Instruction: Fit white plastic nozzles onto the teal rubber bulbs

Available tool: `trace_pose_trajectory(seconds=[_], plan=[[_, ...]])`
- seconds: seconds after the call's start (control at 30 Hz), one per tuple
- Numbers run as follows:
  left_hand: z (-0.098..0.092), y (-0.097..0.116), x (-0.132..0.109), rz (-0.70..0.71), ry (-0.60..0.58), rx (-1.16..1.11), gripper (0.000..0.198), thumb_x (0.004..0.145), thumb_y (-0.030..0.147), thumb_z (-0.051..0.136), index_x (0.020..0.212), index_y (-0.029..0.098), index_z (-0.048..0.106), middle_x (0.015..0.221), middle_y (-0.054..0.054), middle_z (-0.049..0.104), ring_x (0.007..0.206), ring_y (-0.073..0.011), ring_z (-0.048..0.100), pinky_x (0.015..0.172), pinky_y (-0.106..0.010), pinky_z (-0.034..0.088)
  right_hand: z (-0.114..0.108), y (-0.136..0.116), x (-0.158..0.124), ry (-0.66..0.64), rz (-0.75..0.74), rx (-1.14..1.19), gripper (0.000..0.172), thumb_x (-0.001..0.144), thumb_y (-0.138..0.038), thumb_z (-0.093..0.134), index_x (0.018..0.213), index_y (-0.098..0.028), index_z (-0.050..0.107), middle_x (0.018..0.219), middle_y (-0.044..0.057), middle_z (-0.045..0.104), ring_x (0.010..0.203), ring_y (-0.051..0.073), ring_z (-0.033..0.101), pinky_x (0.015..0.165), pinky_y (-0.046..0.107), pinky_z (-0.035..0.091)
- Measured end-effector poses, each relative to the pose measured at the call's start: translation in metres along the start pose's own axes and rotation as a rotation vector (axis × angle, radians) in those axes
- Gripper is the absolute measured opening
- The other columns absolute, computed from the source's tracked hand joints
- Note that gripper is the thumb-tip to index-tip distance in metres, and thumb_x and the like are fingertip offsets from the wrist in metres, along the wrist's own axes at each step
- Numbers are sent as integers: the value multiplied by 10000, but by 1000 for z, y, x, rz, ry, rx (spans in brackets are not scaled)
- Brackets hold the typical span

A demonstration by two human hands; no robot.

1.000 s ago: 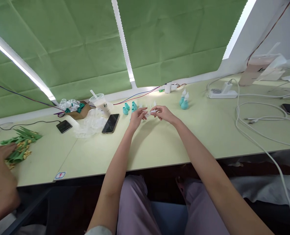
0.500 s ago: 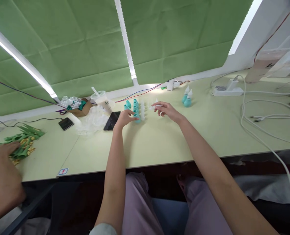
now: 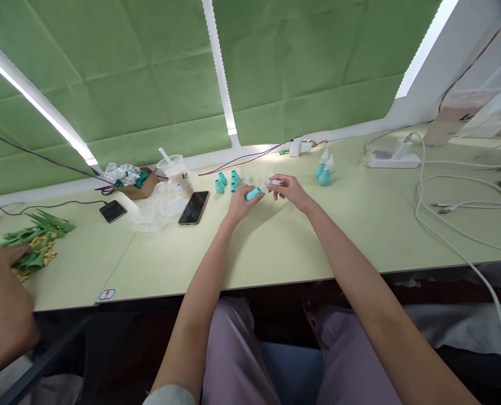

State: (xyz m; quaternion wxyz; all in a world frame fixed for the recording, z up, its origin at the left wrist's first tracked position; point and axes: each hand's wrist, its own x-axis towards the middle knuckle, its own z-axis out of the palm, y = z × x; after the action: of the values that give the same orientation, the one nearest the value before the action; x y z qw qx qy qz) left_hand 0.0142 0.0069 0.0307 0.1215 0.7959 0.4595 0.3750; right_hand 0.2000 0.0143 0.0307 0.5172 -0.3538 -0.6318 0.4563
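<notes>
My left hand [image 3: 241, 203] is closed round a teal rubber bulb [image 3: 253, 194], tipped on its side with one end facing right. Close beside it, my right hand [image 3: 290, 191] pinches a small clear nozzle tip [image 3: 274, 182] between thumb and fingers. The bulb and the tip are almost together; whether they touch I cannot tell. Just behind my left hand stand several more teal bulbs [image 3: 219, 185] with open tops. Several clear tips [image 3: 259, 180] stand in the gap between my hands, partly hidden. Off to the right are two bulbs with white tips on them [image 3: 325, 178].
A phone [image 3: 194, 208], a crumpled plastic bag [image 3: 160, 209], a drink cup [image 3: 177, 173] and a cardboard box [image 3: 146, 187] stand left. A co-worker's hand [image 3: 5, 292] is by green-and-yellow pieces [image 3: 39, 242]. A power strip [image 3: 394, 161] and white cables [image 3: 453, 205] lie right.
My left hand has picked a teal bulb from the front of the group and brought it right, tilting it toward my right hand. My right hand has stayed almost in place.
</notes>
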Motion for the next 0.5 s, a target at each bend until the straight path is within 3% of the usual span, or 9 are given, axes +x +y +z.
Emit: trace_pose_trajectory(seconds=[0.27, 0.5], plan=[[4, 0, -4, 117, 30, 192, 290, 837, 455, 535, 899, 184, 617, 978, -68, 590, 967, -210, 527, 845, -314, 409, -3, -3, -4, -32, -52, -191, 401, 638, -498, 710, 841, -159, 642, 743, 8, 635, 501, 91, 570, 504, 230, 430], [9, -2, -7, 61, -118, 211, 291, 859, 436, 510, 909, 165, 602, 821, -53, 619, 765, -188, 568, 677, -290, 410, -7, 0, -5, -69, 6, -300, 376, 623, -454, 720, 840, -148, 697, 693, 18, 648, 534, 131, 600, 555, 262, 472]])
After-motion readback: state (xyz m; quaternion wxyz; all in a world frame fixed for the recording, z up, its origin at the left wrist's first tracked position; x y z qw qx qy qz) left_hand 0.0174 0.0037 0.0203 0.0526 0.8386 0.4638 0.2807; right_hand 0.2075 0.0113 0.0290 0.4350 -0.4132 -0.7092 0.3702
